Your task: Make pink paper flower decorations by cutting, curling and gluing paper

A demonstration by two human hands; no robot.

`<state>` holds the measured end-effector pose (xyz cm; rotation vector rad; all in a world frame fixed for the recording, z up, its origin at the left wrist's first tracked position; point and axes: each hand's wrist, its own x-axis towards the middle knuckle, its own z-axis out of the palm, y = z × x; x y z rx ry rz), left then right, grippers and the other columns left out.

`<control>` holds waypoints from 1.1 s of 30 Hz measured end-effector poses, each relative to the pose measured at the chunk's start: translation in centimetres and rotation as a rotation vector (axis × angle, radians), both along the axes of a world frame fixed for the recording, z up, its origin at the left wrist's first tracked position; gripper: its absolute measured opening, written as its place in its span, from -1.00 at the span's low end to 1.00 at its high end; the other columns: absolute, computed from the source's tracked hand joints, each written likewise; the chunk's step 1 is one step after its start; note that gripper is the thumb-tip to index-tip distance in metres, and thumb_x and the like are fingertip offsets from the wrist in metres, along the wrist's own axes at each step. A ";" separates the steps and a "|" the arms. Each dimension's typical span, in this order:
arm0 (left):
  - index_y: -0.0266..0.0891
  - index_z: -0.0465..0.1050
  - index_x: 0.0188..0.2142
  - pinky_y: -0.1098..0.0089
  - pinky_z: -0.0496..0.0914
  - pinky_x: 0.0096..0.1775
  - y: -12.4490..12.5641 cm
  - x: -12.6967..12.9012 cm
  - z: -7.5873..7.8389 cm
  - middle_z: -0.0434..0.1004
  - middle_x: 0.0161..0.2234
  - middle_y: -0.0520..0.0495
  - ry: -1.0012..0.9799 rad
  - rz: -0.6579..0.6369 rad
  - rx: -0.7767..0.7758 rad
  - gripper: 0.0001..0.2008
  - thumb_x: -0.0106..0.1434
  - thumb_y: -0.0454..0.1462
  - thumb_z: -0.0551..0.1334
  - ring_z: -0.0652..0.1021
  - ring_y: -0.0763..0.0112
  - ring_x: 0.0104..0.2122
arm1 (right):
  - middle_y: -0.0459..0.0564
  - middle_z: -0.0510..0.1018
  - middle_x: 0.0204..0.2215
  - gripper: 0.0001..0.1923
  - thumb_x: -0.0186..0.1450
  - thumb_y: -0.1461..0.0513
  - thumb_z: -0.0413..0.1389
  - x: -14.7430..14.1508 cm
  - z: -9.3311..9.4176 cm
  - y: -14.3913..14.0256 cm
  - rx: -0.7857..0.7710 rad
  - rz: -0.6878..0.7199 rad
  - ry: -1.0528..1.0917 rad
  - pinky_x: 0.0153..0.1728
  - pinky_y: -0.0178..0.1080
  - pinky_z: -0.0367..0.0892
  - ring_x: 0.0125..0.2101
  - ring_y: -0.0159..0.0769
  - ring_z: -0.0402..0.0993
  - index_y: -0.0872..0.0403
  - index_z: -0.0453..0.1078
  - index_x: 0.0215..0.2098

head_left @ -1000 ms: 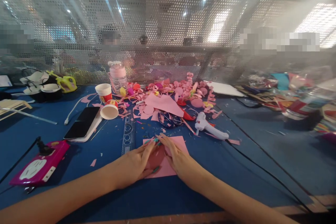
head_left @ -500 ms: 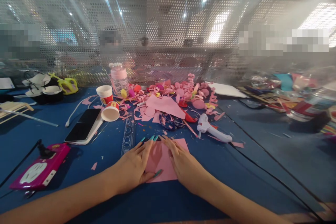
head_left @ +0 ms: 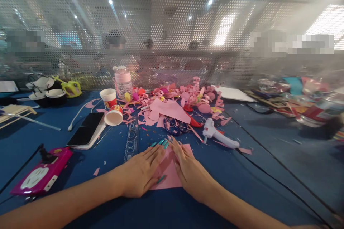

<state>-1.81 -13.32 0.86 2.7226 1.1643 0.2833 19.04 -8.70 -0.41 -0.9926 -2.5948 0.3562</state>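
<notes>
A pink sheet of paper (head_left: 170,171) lies flat on the blue table in front of me. My left hand (head_left: 143,170) rests on its left side, fingers stretched out and teal nails showing. On the right side of the sheet lies my right hand (head_left: 188,168), palm down with straight fingers. The fingertips of both hands come close together at the sheet's far edge, and parts of the paper are hidden under them. Just beyond are dark-handled scissors (head_left: 173,127) and a patterned stencil ruler (head_left: 131,143).
Behind lies a heap of pink paper scraps (head_left: 172,109). At right is a white glue gun (head_left: 219,134) with a black cord. To the left are paper cups (head_left: 113,115), a phone (head_left: 86,128) and a magenta power strip (head_left: 43,171). A perforated metal screen (head_left: 166,21) stands behind.
My left hand has slid slightly toward the right over the paper, its fingertips closer to my right hand's. The view has shifted a little; the sheet stays in place.
</notes>
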 end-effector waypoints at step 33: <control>-0.29 -0.28 0.28 0.03 0.04 0.17 -0.5 -0.3 -0.3 0.10 0.22 -0.25 0.003 0.208 0.057 -0.41 0.35 -0.14 -0.10 0.13 0.16 0.22 | 0.23 0.35 0.07 -0.73 0.25 0.27 -0.05 2.4 1.3 1.9 0.599 -0.260 0.094 -0.03 -0.09 0.31 -0.01 -0.11 0.35 0.18 0.27 -0.10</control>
